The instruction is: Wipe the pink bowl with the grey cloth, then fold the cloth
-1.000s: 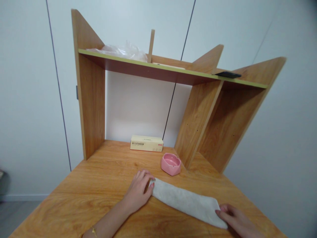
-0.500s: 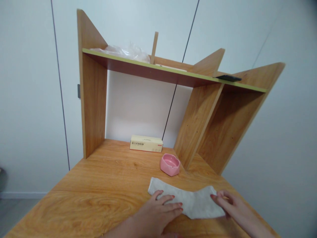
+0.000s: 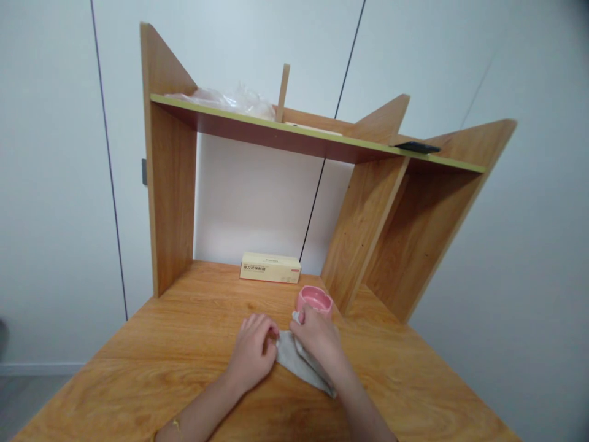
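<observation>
A light grey cloth (image 3: 294,359) lies partly folded on the wooden desk, between my two hands. My left hand (image 3: 254,350) is closed at the cloth's left edge, pinching its corner. With fingers closed, my right hand (image 3: 317,334) grips another part of the cloth, lifted and brought over toward the left. Just behind the right hand stands a pink angular ashtray (image 3: 315,297), its front partly covered by that hand.
A long cream box (image 3: 270,268) stands at the back of the desk (image 3: 193,344). Over it runs a wooden shelf unit (image 3: 172,190) with upright panels. A clear plastic bag (image 3: 230,101) and a flat dark object (image 3: 418,147) rest on the upper shelf.
My right hand has carried the cloth's right end leftward, folding it over. The left hand has gone from lying flat on the cloth to pinching its left edge.
</observation>
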A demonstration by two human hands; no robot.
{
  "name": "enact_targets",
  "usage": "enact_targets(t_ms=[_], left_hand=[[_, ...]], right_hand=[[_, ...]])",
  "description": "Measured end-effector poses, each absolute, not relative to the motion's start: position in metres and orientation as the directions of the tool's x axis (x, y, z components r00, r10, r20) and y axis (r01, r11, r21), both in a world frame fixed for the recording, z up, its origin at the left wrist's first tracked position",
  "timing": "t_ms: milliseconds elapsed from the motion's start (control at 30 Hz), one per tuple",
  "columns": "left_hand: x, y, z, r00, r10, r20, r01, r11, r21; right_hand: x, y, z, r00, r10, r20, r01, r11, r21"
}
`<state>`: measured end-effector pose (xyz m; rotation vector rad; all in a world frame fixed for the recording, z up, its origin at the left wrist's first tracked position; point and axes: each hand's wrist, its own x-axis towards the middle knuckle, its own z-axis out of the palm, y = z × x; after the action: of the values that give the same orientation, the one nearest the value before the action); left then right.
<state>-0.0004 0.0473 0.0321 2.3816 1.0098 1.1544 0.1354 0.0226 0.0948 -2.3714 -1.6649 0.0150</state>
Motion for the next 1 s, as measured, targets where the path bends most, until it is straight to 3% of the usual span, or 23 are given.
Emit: enact_targets(t_ms=[133,233,367,467,600,700,867,1000], left_hand=[[-0.006,0.058,0.033,0.348,0.737,0.579,0.437,-0.674,0.595],[-0.006,0.055,0.035,0.398,0.702,0.590,0.409,-0.712,0.571],[-0.004,0.051,0.033,0.517,0.651,0.555,0.395,-0.758,0.520],[-0.002,0.052,0.030,0.565,0.676,0.474,0.445,-0.733,0.515],[0.000,0.054,0.026,0.595,0.700,0.395,0.474,-0.703,0.531],[-0.001,0.054,0.027,0.571,0.713,0.406,0.482,-0.692,0.538],[-0.003,0.055,0.027,0.518,0.731,0.445,0.495,-0.680,0.541],[-0.002,0.057,0.026,0.505,0.740,0.444,0.502,-0.670,0.546]], right_hand=[[0.119,0.028,0.077,0.291,0.954,0.070,0.928,-0.264,-0.262],[0.132,0.024,0.080,0.315,0.945,0.093,0.906,-0.270,-0.327],[0.181,0.013,0.090,0.416,0.902,0.110,0.892,-0.382,-0.241],[0.219,0.003,0.081,0.439,0.898,0.022,0.881,-0.426,-0.205],[0.236,-0.007,0.053,0.277,0.938,-0.206,0.851,-0.339,-0.400],[0.237,-0.005,0.039,0.199,0.945,-0.261,0.807,-0.309,-0.503],[0.265,0.008,0.053,0.398,0.912,-0.093,0.848,-0.405,-0.343],[0.283,0.012,0.075,0.483,0.874,-0.050,0.841,-0.479,-0.252]])
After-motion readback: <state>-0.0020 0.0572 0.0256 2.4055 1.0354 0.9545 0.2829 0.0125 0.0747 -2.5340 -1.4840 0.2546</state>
